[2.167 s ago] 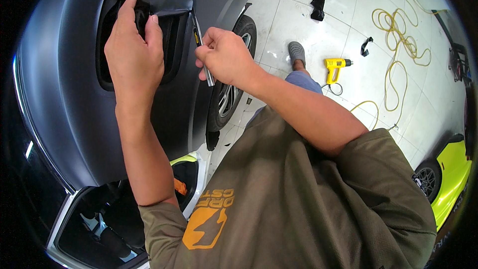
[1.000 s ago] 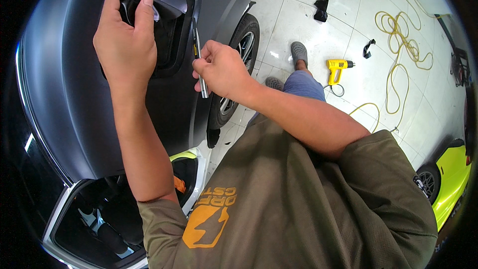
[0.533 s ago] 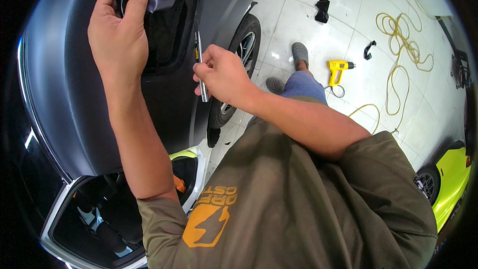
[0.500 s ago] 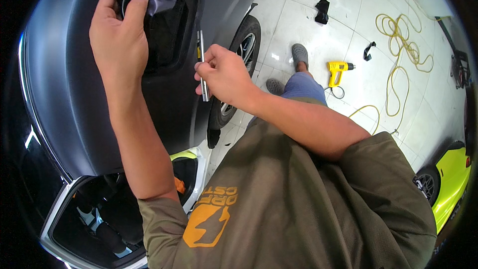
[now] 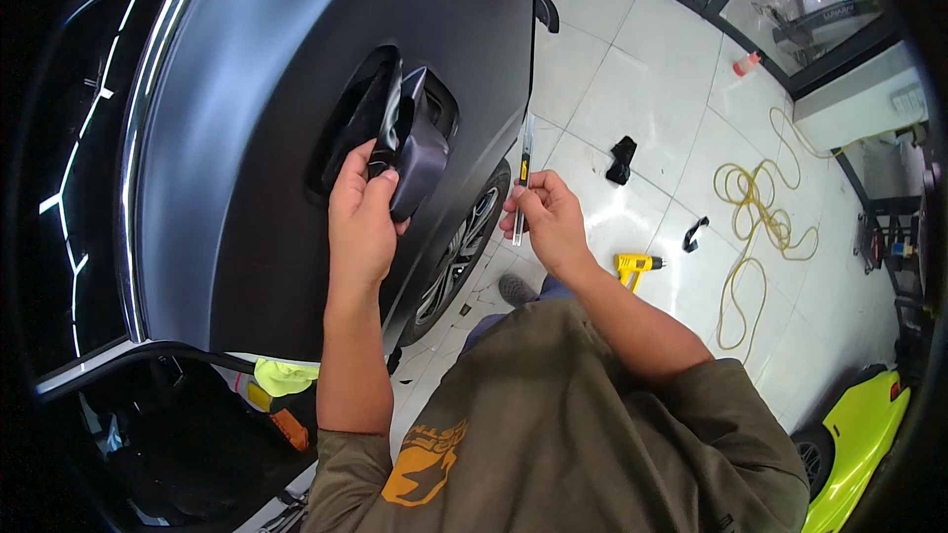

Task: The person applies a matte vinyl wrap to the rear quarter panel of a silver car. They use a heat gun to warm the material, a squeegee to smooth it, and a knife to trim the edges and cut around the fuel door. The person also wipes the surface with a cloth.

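My left hand (image 5: 363,227) is closed on a strip of glossy black and grey film (image 5: 392,109) at the edge of an open fuel flap (image 5: 423,153). The flap stands out from a dark recess (image 5: 346,128) in the side of a matte dark-grey car (image 5: 262,188). In my right hand (image 5: 553,222), a slim silver utility knife (image 5: 521,183) with a small yellow mark is pinched between thumb and fingers. The knife points away from me, apart from the flap, in front of the floor and beyond the body panel's edge.
A car wheel (image 5: 464,252) is below the panel. On the tiled floor lie a yellow heat gun (image 5: 632,265), black scraps (image 5: 620,160), a coiled yellow cord (image 5: 760,202) and a red-and-white bottle (image 5: 747,63). A lime-green car (image 5: 864,444) stands at lower right.
My view has shifted. My left hand has gone from crumpled film beyond the recess to the film at the flap's edge. The knife in my right hand has moved away from the panel.
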`<state>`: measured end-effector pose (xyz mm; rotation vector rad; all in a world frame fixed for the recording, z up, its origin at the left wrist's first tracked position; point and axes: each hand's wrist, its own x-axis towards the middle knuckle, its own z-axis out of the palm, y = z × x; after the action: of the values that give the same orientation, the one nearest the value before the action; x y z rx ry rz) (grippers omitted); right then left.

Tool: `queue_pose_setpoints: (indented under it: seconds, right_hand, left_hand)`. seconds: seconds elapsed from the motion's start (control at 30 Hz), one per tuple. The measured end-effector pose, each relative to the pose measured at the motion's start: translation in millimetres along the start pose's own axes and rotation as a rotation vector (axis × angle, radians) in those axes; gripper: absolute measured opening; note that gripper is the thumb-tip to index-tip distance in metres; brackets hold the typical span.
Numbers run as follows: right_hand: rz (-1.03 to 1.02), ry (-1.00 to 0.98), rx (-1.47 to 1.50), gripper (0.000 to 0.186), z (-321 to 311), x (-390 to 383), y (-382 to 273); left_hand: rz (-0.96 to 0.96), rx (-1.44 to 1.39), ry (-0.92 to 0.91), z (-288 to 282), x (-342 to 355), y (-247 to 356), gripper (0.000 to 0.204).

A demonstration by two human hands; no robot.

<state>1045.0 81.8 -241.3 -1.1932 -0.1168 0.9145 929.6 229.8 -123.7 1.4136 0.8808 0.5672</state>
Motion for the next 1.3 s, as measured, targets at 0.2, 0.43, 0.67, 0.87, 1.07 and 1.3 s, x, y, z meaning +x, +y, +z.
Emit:
queue_pose_setpoints:
  seconds: [0.2,0.43,0.67,0.87,1.07,1.3]
  right_hand:
    - [0.022,-0.053,-0.041,0.012,-9,5,-3]
    - [0.004,-0.068,-0.017,0.011,-30,16,-26]
    - [-0.076,-0.138,-0.050,0.014,-65,63,-65]
    - [-0.261,-0.153,-0.162,0.015,-106,121,-132]
    - [-0.330,-0.092,-0.206,0.014,-157,153,-166]
    - [-0.430,-0.298,-0.261,0.024,-152,174,-178]
  left_hand:
    - [-0.260,-0.839,-0.311,-29,6,5,0.036]
    - [-0.388,-1.361,-0.480,-34,8,-20,0.036]
    - [-0.347,-1.163,-0.394,-29,3,-31,0.030]
    - [-0.331,-0.721,-0.099,-34,-10,-11,0.027]
    - [-0.346,0.175,0.571,5,-32,36,0.020]
    - [0.090,0.268,0.649,32,-104,-22,0.023]
